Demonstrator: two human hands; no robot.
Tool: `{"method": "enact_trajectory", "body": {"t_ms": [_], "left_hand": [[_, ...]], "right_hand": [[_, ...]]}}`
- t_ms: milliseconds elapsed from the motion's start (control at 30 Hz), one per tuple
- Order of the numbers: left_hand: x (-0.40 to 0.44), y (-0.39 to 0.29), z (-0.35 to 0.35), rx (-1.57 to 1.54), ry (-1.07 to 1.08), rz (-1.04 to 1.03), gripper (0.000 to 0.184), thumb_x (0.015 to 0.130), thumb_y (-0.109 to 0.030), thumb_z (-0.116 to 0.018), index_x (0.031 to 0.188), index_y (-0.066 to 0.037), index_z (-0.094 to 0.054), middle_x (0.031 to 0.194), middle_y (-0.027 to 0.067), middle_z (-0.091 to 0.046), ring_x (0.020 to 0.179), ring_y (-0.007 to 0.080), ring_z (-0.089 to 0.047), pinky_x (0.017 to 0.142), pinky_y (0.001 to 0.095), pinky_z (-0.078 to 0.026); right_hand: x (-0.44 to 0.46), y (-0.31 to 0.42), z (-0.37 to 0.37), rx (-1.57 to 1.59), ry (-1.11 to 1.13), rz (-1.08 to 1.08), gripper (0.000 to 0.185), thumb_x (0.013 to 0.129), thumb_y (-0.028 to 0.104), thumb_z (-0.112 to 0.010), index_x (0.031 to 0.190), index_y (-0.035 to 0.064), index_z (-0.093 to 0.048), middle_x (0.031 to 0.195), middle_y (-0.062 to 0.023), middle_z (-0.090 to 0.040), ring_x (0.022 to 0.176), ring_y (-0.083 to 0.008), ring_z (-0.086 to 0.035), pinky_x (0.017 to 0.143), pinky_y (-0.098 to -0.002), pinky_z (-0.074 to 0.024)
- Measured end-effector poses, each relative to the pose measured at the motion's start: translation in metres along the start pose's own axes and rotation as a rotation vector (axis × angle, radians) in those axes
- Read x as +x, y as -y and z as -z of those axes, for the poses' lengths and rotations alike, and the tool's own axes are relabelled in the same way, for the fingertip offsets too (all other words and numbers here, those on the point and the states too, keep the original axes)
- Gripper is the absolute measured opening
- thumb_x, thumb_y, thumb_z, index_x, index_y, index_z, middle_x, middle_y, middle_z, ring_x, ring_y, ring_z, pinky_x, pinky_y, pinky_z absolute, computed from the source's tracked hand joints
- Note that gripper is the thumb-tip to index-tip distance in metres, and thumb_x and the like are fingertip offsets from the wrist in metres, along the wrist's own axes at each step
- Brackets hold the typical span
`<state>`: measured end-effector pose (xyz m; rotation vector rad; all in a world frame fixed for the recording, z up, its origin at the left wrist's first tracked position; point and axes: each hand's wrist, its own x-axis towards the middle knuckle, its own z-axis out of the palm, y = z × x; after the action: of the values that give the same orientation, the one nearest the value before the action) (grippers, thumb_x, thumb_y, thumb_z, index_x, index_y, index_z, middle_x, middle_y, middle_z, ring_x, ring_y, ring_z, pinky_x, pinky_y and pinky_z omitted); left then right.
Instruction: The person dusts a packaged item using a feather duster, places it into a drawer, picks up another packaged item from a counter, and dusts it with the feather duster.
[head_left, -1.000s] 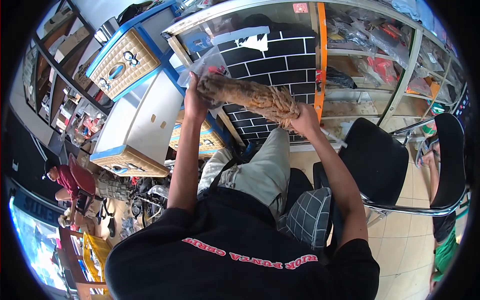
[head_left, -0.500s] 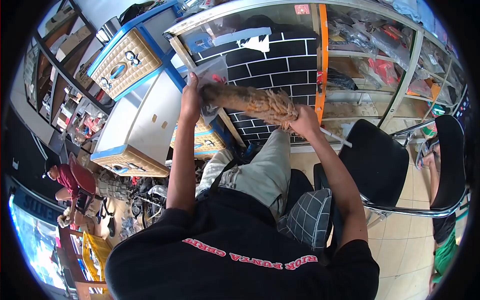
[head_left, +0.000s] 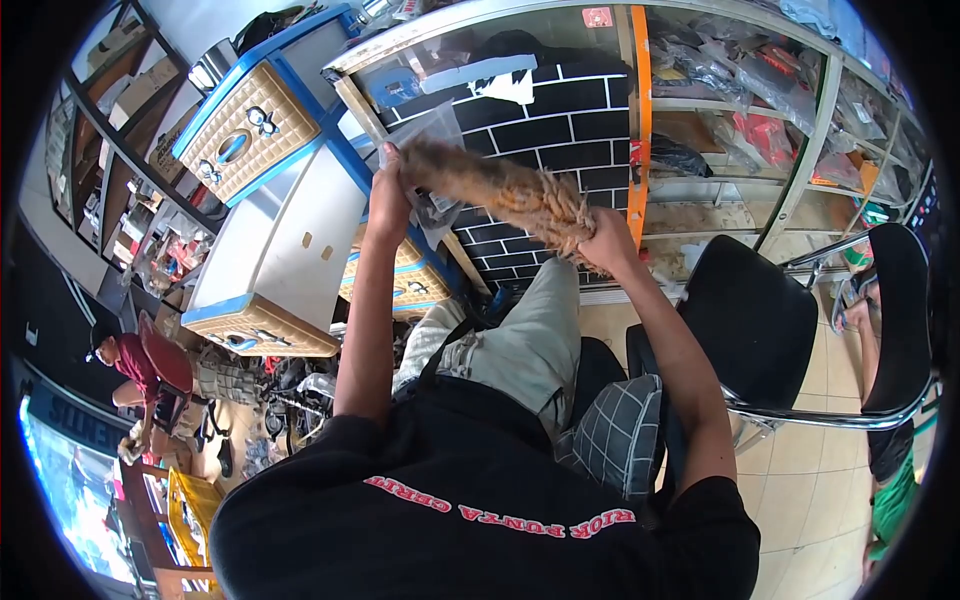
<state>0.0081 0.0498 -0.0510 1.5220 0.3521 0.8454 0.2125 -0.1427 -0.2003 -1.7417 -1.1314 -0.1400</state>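
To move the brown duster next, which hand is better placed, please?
Right, I would judge: the right hand closes around one end of the brown duster, while the left hand holds the clear bag beside its other end.

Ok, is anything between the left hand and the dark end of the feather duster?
Nothing visible is. The clear bag at the left hand shows behind the duster, above and below its dark end, not across it. Whether bag and duster touch, I cannot tell. The right hand grips the other end.
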Motion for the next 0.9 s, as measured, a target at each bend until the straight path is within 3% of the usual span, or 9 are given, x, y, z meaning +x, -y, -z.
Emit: {"method": "enact_trajectory", "body": {"t_ms": [100, 200, 267, 333, 400, 500, 733, 833, 900], "left_hand": [[0.003, 0.002, 0.004, 0.0, 0.014, 0.056, 0.064, 0.096, -0.048, -0.025, 0.12, 0.007, -0.046, 0.116, 0.0163, -0.055, 0.105, 0.024, -0.054, 0.096, 0.0353, -0.039], [-0.001, -0.002, -0.006, -0.043, -0.013, -0.027, 0.063, 0.096, -0.047, -0.025, 0.124, 0.007, -0.043, 0.12, 0.0168, -0.053, 0.113, 0.0244, -0.05, 0.098, 0.0362, -0.038], [0.003, -0.001, 0.002, -0.034, 0.036, -0.028, 0.06, 0.097, -0.045, -0.026, 0.127, 0.005, -0.04, 0.124, 0.0158, -0.049, 0.115, 0.0243, -0.048, 0.099, 0.0357, -0.035], [0.004, -0.004, 0.004, -0.021, 0.082, -0.029, 0.058, 0.097, -0.043, -0.026, 0.13, 0.003, -0.037, 0.129, 0.0148, -0.046, 0.117, 0.0241, -0.046, 0.101, 0.0353, -0.033], [0.004, -0.005, 0.004, -0.088, -0.01, 0.132, 0.057, 0.097, -0.043, -0.025, 0.13, 0.002, -0.038, 0.129, 0.0142, -0.046, 0.118, 0.0242, -0.045, 0.102, 0.0351, -0.033], [0.009, 0.003, 0.007, -0.164, 0.016, -0.019, 0.059, 0.097, -0.045, -0.025, 0.131, 0.002, -0.037, 0.129, 0.0141, -0.046, 0.118, 0.0249, -0.044, 0.101, 0.0356, -0.033], [0.002, 0.003, 0.01, -0.217, -0.096, 0.002, 0.053, 0.098, -0.039, -0.025, 0.13, 0.001, -0.037, 0.129, 0.0157, -0.046, 0.116, 0.0268, -0.046, 0.101, 0.0383, -0.033], [0.001, 0.001, 0.005, -0.174, -0.048, -0.062, 0.054, 0.097, -0.042, -0.027, 0.13, 0.0, -0.037, 0.129, 0.0167, -0.045, 0.117, 0.0279, -0.045, 0.1, 0.04, -0.034], [-0.003, -0.001, -0.001, -0.194, -0.05, -0.066, 0.056, 0.097, -0.043, -0.027, 0.13, 0.001, -0.036, 0.129, 0.0168, -0.045, 0.117, 0.0277, -0.045, 0.101, 0.039, -0.033]], "right_hand": [[0.0, 0.013, 0.005, -0.066, -0.062, -0.122, 0.023, 0.066, 0.021, -0.064, 0.077, 0.0004, -0.063, 0.074, -0.0211, -0.061, 0.076, -0.0401, -0.059, 0.065, -0.045, -0.0488], [0.001, -0.005, 0.001, -0.044, -0.032, -0.151, 0.026, 0.067, 0.023, -0.066, 0.079, 0.001, -0.063, 0.074, -0.0207, -0.061, 0.076, -0.0397, -0.059, 0.065, -0.0453, -0.0487], [0.003, -0.009, 0.001, -0.041, -0.025, -0.084, 0.028, 0.066, 0.024, -0.068, 0.079, 0.0004, -0.063, 0.074, -0.0212, -0.061, 0.075, -0.0397, -0.059, 0.065, -0.0451, -0.049], [0.002, 0.003, 0.006, -0.055, -0.115, 0.129, 0.026, 0.065, 0.023, -0.068, 0.077, -0.0002, -0.063, 0.073, -0.0224, -0.061, 0.074, -0.0398, -0.06, 0.066, -0.0445, -0.0495], [0.0, 0.01, 0.007, -0.075, -0.132, 0.112, 0.024, 0.066, 0.022, -0.067, 0.077, 0.0005, -0.064, 0.073, -0.022, -0.061, 0.073, -0.0399, -0.06, 0.066, -0.0445, -0.0494], [-0.003, 0.015, 0.004, -0.12, -0.092, -0.217, 0.024, 0.068, 0.023, -0.065, 0.076, 0.0008, -0.064, 0.073, -0.0207, -0.061, 0.073, -0.0401, -0.059, 0.065, -0.0449, -0.0487], [0.0, 0.002, 0.002, 0.025, -0.132, -0.053, 0.022, 0.068, 0.021, -0.064, 0.08, 0.0024, -0.064, 0.076, -0.0205, -0.062, 0.075, -0.0398, -0.059, 0.068, -0.0447, -0.0488], [0.0, 0.007, 0.005, -0.177, 0.033, -0.227, 0.027, 0.069, 0.026, -0.065, 0.084, 0.0037, -0.065, 0.083, -0.0209, -0.063, 0.081, -0.0388, -0.06, 0.071, -0.044, -0.049], [0.002, 0.003, 0.005, -0.18, 0.017, -0.319, 0.028, 0.069, 0.026, -0.064, 0.085, 0.0033, -0.065, 0.083, -0.0217, -0.063, 0.082, -0.0389, -0.06, 0.071, -0.0441, -0.0489]]}}
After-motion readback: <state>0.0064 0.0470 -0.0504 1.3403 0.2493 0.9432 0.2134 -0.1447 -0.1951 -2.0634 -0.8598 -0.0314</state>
